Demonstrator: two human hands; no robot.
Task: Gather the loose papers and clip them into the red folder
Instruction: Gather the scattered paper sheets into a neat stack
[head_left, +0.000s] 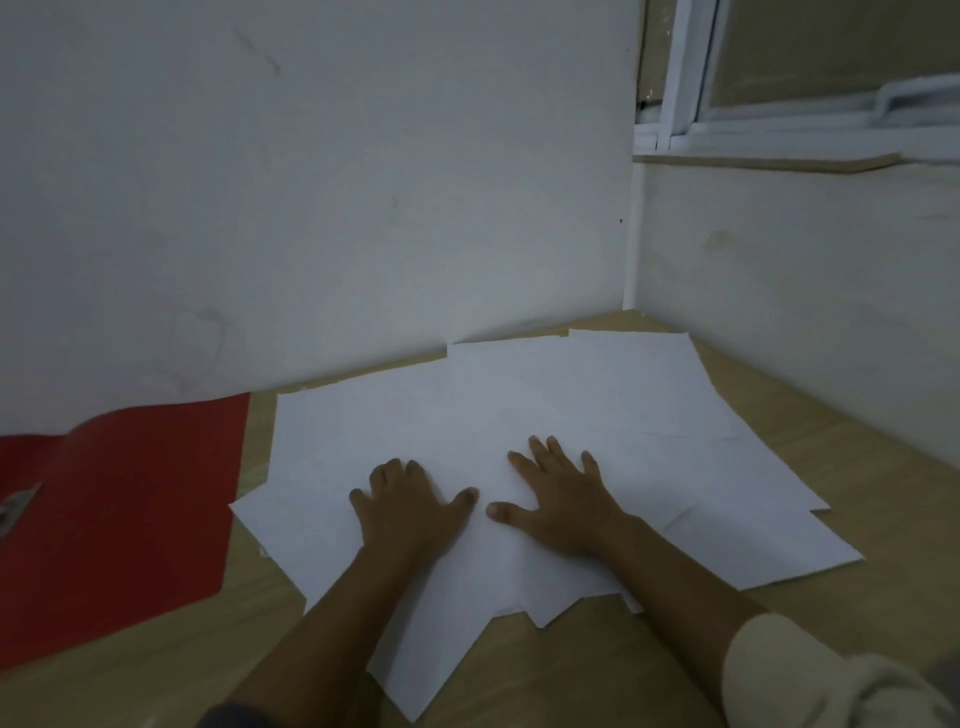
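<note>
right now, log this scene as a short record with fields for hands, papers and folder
loose papers: white sheets fanned out, overlapping, on the wooden surface
left hand: flat on the papers, fingers spread
right hand: flat on the papers, fingers spread
red folder: open, left of the papers, metal clip inside
task state: papers not yet gathered

I have my left hand (410, 512) and right hand (561, 501) flat, side by side, on the overlapping papers (571, 405), which spread over the bench (883, 519) beneath and beyond both hands. The folder (119, 519) lies open left of my left hand, just beside the papers.
</note>
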